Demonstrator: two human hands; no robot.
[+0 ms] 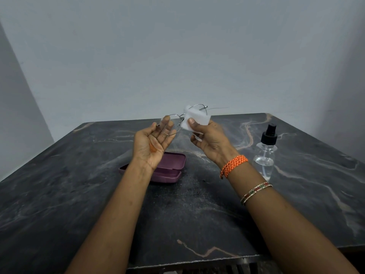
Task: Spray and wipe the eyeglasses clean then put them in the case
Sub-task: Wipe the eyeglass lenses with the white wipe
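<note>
The eyeglasses (177, 120) are held in the air above the table (79, 194): the left hand (152, 141) supports one lens rim with loosely curled fingers, and the right hand (209, 139) pinches a white wipe (197, 119) over the other lens. Wipe with light pressure and steady the frame near the bridge to avoid bending the thin wire. The open case (167, 169) lies on the table below.

No readable text, labels or numbers anywhere.
</note>
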